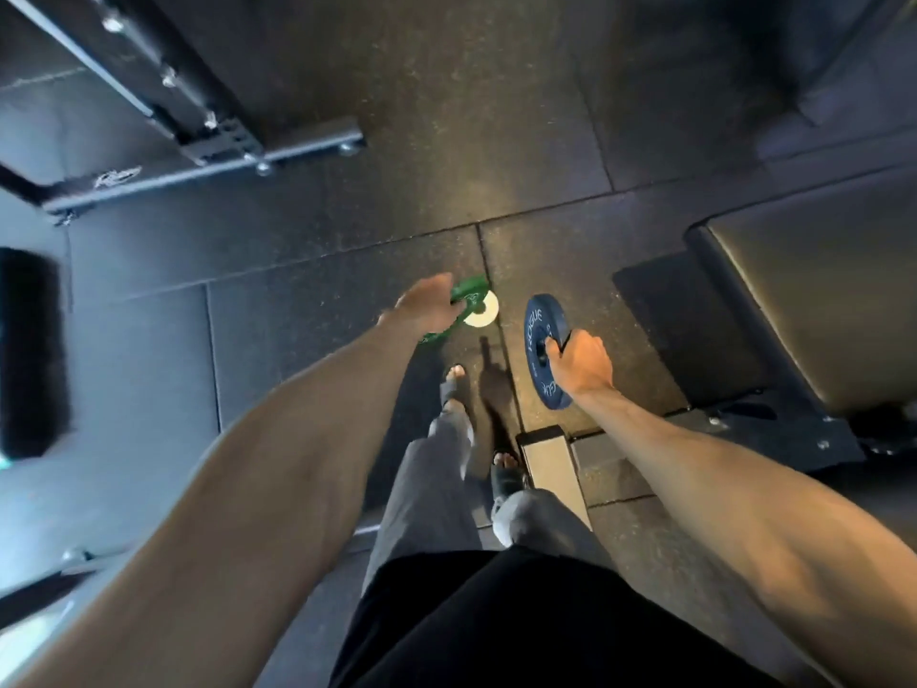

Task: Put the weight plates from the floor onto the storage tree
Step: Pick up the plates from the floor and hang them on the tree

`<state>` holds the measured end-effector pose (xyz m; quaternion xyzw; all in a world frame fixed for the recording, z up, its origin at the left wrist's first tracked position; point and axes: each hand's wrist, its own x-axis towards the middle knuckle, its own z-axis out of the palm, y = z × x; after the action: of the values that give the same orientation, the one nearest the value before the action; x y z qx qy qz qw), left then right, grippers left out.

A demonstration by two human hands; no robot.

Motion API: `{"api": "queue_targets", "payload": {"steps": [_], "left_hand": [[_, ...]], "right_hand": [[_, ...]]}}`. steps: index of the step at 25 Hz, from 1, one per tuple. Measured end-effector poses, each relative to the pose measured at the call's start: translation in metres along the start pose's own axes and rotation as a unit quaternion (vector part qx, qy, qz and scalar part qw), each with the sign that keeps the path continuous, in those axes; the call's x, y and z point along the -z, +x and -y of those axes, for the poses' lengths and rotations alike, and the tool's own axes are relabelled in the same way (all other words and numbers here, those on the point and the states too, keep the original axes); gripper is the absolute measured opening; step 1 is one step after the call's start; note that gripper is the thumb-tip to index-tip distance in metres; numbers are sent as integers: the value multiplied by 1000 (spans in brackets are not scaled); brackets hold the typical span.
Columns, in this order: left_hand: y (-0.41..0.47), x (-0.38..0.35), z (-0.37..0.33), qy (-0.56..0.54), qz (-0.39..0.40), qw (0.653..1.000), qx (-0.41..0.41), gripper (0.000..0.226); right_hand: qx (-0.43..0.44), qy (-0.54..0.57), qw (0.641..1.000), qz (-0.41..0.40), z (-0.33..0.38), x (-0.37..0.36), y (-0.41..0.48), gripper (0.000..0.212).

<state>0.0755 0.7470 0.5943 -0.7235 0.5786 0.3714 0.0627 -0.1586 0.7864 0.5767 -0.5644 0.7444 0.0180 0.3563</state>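
Note:
My left hand [425,305] grips a small green weight plate [466,293], held above the floor. A smaller white plate [484,310] shows just under the green one; I cannot tell whether it is in the same grip. My right hand [580,362] holds a blue plate [538,335] with white lettering, fingers hooked through its centre hole, plate hanging on edge. Both arms reach down in front of me. No storage tree is clearly in view.
Black rubber floor tiles [347,230] lie below. A black rack base with bolts [223,146] runs across the upper left. A padded bench [818,300] stands at right, its foot [546,459] near my sandalled feet [506,474]. A dark object [30,350] sits far left.

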Motion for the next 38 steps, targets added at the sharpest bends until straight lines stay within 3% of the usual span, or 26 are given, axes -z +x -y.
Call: {"api": "queue_targets", "payload": {"steps": [5,12,17,22,26,29,32,34,38], "left_hand": [[-122,-52,76,-105,-43,988,104,29],[-287,-153,176,-164,-59,951,254,40],[-423,-232,232,-216,-86,942,244,42],[-580,-320,289,-250,-100,927,260,49],[-700,-395,323,-284,-105,893,333,40],[-779,-444,332,-339,-139,847,385,55],[-842,-481,335,-390,-201,793,422,67],[-881,-496,339,-445,-231,751,430,59],[-929,-513,371,-482,-261,708,446,62]], "right_hand": [[158,-110,979,67,24,-28,-63,36],[332,-285,879,190,47,-107,-170,37],[416,-391,780,255,45,-190,-281,35],[503,-483,654,295,41,-280,-430,42],[561,-526,553,320,37,-334,-553,51],[588,-538,496,345,34,-366,-635,59],[621,-536,443,361,39,-397,-699,53],[632,-542,408,375,41,-420,-744,41],[643,-553,361,387,51,-465,-817,29]]}}
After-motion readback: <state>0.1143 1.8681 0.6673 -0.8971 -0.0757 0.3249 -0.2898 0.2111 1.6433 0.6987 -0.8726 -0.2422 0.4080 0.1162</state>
